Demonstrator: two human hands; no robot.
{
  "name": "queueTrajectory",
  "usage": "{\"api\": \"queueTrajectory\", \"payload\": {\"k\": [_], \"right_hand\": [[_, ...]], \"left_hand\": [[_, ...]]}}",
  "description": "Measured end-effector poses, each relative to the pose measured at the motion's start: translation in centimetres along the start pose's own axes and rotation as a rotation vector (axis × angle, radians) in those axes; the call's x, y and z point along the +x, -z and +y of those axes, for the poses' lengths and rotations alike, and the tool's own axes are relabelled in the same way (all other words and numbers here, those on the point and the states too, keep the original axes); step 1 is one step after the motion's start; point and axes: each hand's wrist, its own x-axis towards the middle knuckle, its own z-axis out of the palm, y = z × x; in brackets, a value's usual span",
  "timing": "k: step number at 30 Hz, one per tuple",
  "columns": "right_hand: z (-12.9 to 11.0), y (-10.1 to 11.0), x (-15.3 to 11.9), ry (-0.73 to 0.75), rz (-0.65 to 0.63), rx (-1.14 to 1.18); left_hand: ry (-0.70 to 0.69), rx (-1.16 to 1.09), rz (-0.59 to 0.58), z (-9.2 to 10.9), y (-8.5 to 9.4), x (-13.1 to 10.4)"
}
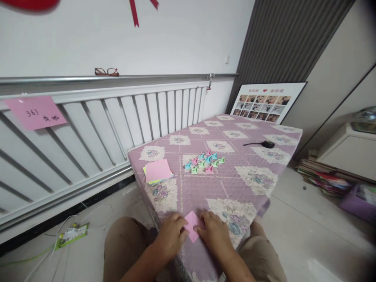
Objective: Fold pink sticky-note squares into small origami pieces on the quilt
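Observation:
A pink paper square (192, 226), folded and turned like a diamond, lies on the tablecloth at the near end of the table. My left hand (172, 232) grips its left corner between thumb and fingers. On the opposite side my right hand (214, 231) has its thumb on the paper and its fingers at the right edge. Farther up the table stand several small folded paper figures (201, 164) in pink, blue and green, grouped together. Left of them rests a stack of coloured paper sheets (158, 171) with pink on top.
A purple patterned cloth covers the table (202, 192). Toward its far right lies a black object with a thin handle (268, 144). A white radiator (117, 125) runs along the left, with glasses (106, 72) above it. A power strip (72, 234) lies on the floor.

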Motion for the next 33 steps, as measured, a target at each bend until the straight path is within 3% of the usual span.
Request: {"api": "queueTrajectory", "payload": {"k": [2,5,17,27,33], "right_hand": [[0.1,0.2,0.3,-0.038,-0.013,-0.006],[0.1,0.4,0.7,-0.057,-0.072,0.01],[0.2,0.5,0.4,-0.068,-0.071,0.045],[0.3,0.5,-0.1,-0.045,-0.01,0.068],[0.5,0.1,0.0,0.0,-0.011,0.121]], "left_hand": [[0.114,0.053,0.021,0.5,0.4,1.3],[0.182,0.165,-0.07,1.1,0.9,2.7],[0.14,0.193,-0.227,0.3,1.5,5.1],[0.116,0.129,-0.141,0.8,1.2,3.9],[0.085,0.005,-0.175,0.1,1.0,3.9]]}}
